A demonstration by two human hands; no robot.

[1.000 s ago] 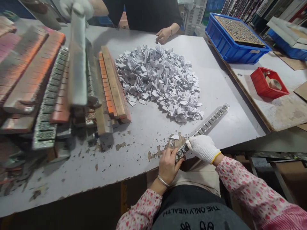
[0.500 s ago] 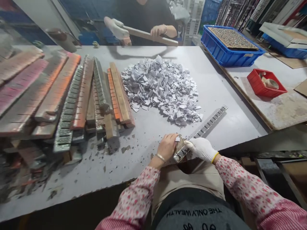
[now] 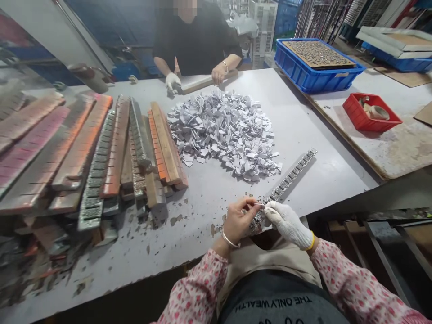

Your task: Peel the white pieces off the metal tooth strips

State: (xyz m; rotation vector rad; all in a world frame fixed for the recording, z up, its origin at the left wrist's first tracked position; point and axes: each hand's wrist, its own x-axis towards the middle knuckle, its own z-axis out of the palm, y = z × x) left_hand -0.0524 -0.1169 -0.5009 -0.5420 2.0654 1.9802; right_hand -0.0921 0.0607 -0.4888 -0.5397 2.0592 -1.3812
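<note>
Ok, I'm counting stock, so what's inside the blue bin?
A brown board with small shiny bits lies near the top of the blue bin, over a dark layer; anything deeper is covered.

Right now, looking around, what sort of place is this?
Probably a workshop or small factory: a heap of small white pieces on the table, slotted bars stacked beside it, and a blue crate bearing a board covered in small bits.

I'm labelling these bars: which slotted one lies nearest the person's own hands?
The silver slotted bar by the gloved right hand, right of the white chip pile; the other slotted bars lie left of that pile.
</note>
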